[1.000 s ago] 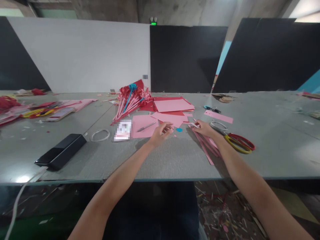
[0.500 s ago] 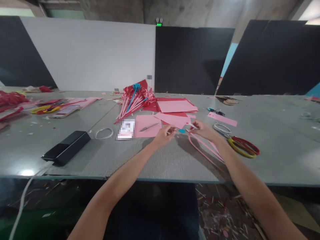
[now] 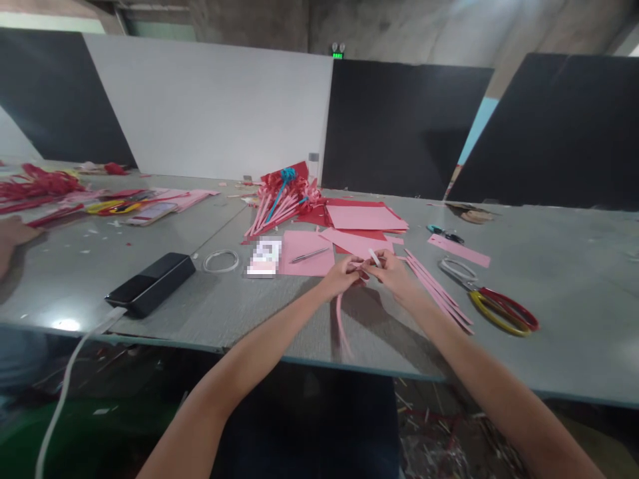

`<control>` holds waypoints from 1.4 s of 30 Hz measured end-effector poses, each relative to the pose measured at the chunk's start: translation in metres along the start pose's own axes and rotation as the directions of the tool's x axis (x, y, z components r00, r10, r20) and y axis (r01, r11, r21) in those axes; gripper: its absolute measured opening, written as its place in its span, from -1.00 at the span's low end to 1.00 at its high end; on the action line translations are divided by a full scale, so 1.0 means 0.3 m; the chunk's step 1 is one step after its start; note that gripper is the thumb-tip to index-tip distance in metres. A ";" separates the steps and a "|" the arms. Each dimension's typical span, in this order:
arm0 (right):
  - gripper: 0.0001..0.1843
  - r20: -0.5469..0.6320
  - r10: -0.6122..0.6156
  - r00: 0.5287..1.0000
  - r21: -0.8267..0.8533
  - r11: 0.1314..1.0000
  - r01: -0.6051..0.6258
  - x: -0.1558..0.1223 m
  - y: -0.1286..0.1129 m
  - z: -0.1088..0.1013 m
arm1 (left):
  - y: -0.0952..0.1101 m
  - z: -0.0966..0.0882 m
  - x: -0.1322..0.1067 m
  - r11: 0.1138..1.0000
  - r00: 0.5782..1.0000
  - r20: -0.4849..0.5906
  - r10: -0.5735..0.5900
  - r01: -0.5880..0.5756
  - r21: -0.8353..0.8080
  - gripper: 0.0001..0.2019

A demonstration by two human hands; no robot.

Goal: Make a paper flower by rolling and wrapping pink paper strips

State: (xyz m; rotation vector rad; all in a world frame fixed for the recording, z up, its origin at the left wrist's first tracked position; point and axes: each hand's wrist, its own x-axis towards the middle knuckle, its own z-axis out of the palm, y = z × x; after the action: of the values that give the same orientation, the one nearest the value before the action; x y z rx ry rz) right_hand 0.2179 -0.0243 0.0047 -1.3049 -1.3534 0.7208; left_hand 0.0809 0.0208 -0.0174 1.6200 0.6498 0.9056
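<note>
My left hand (image 3: 343,274) is closed, its fingers pinching a pink paper strip (image 3: 340,322) that hangs down in a curve towards the table's front edge. Close against it, my right hand (image 3: 392,271) is also closed, with its fingertips meeting the left ones at the strip. A short white piece (image 3: 374,257) sticks up from the right fingers; its kind is unclear. The strip's upper end is mostly covered by fingers. Several pink paper strips (image 3: 439,293) lie side by side to the right of my right hand. Behind both hands are pink paper sheets (image 3: 357,240).
Scissors (image 3: 499,311) with red and yellow handles lie right, below a pink card strip (image 3: 459,250). Left are a pen (image 3: 310,255), a white cable coil (image 3: 221,261) and a black box (image 3: 151,283). A paper bouquet (image 3: 282,199) lies behind. Another person's hand (image 3: 17,233) shows far left.
My hands have come together; my left hand now grips the pink strip, which hangs left instead of right. The blue disc between the hands is no longer visible. The view has shifted slightly.
</note>
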 end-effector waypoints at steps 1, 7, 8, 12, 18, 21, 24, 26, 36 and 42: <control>-0.67 0.009 -0.009 1.000 0.009 1.000 0.009 0.002 0.006 0.000 | 0.008 -0.001 -0.004 0.999 0.999 0.010 -0.036 0.036 -0.023 -0.88; -0.68 0.040 -0.152 0.988 -0.058 0.986 0.154 -0.003 0.003 -0.015 | 0.047 -0.004 -0.011 0.988 0.991 -0.019 -0.130 0.128 -0.091 -0.93; -0.68 0.060 -0.180 0.982 -0.078 0.980 0.185 -0.007 -0.002 -0.019 | 0.050 -0.004 -0.011 0.988 0.991 -0.042 -0.125 0.120 -0.098 -0.95; -0.72 0.172 -0.257 0.951 -0.155 0.946 0.284 -0.019 -0.016 -0.027 | 0.055 -0.005 -0.010 0.991 0.991 -0.106 -0.076 0.064 -0.119 -0.96; -0.80 0.181 -0.262 0.948 -0.202 0.934 0.296 -0.018 0.022 -0.017 | 0.046 -0.014 -0.001 0.995 0.988 -0.136 0.074 -0.064 0.076 -0.98; -0.84 0.180 -0.275 0.945 -0.212 0.927 0.310 -0.018 0.046 -0.013 | 0.044 -0.015 0.001 0.994 0.986 -0.146 0.079 -0.066 0.090 -0.93; -0.89 0.171 -0.281 0.944 -0.232 0.920 0.315 -0.018 0.057 -0.015 | 0.047 -0.015 -0.004 0.990 0.986 -0.136 0.096 -0.080 0.115 -0.91; -0.88 0.162 -0.270 0.949 -0.254 0.918 0.304 -0.016 0.059 -0.017 | 0.050 -0.014 -0.007 0.987 0.988 -0.123 0.097 -0.081 0.136 -0.90; -0.88 0.141 -0.267 0.953 -0.324 0.898 0.300 -0.014 0.052 -0.028 | 0.061 -0.009 -0.014 0.982 0.989 -0.101 0.105 -0.087 0.169 -0.88; -0.89 0.152 -0.266 0.952 -0.332 0.894 0.302 -0.020 0.038 -0.030 | 0.044 -0.014 -0.010 0.983 0.991 -0.095 0.095 -0.078 0.165 -0.87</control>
State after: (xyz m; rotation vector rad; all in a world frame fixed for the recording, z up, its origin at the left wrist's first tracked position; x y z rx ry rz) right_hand 0.2287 -0.0297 -0.0053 -1.3161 -1.7743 0.3547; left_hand 0.0752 0.0177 -0.0050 1.7654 0.7443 1.0271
